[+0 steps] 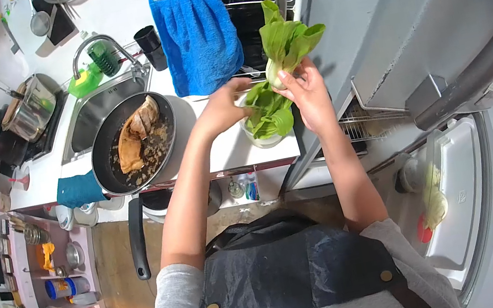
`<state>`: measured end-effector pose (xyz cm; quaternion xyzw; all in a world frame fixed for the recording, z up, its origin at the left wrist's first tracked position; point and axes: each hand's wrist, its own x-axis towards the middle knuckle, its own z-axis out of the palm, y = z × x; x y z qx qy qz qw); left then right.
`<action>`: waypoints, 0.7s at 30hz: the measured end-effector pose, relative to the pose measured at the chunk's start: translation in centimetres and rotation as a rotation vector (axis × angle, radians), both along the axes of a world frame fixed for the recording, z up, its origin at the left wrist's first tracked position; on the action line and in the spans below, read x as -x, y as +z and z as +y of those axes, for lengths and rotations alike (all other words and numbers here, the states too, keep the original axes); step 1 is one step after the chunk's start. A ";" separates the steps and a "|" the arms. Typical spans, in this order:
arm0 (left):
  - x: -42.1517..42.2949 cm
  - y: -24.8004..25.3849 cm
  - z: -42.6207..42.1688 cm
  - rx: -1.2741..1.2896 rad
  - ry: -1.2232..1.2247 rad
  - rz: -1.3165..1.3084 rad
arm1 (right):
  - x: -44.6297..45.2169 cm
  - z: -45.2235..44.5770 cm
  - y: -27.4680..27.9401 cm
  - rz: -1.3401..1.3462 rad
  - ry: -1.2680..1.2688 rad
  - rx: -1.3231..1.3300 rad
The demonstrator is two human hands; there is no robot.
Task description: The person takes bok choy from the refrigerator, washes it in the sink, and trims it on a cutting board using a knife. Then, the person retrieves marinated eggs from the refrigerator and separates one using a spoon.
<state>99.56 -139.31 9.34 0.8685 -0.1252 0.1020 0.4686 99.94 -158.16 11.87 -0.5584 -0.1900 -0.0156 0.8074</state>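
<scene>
Likely light but bruisable, the bok choy (287,39) near the bowl (265,141) was sensibly pinched at its firm base by the right hand (306,90), the left hand (222,112) unclear in grip.

Kitchen, prob. in a home by its small scale; white counter (228,152) w/ inset steel sink (112,100), curved tap (99,37) & green bottle (105,60) nearby; frying pan (106,142) w/ browned food (130,149) near sink; metal pot (36,113) at stove (48,131), far L; ladle (41,23) hung on wall; blue hand towel (202,49) w/ printed top; leafy greens (286,40) held over counter; at R, what looks like an open fridge (467,207), inner door lining & wire rack (376,121) showing; lower L, pink shelves (32,300) stacked w/ blue-lidded tubs (62,287), metal cup (74,253) & misc. kitchenware
</scene>
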 end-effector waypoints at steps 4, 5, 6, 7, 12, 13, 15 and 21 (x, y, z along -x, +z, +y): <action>3.2 3.8 -1.2 0.062 0.268 -0.285 | -0.4 0.2 -1.3 -0.057 -0.068 0.054; 4.1 5.0 -2.0 0.030 0.348 -0.309 | -0.7 0.7 -1.8 -0.079 -0.093 0.095; 4.8 5.7 -3.2 0.160 0.282 -0.248 | -0.9 1.0 -2.2 -0.102 -0.115 0.137; 5.1 6.1 -4.0 0.226 0.230 -0.190 | -0.6 1.4 -1.9 -0.148 -0.201 0.312; 3.7 4.5 -2.7 0.349 0.141 -0.122 | -1.3 2.0 -3.0 -0.212 -0.042 0.333; 3.5 4.3 -1.9 0.337 0.109 -0.068 | -1.3 1.7 -2.9 -0.153 0.062 0.276; 3.9 4.1 -1.5 0.364 0.074 -0.084 | -0.8 1.0 -1.3 -0.110 0.144 0.331; 4.4 4.5 -1.0 0.480 -0.115 -0.056 | -0.7 0.5 -0.4 -0.215 0.138 0.446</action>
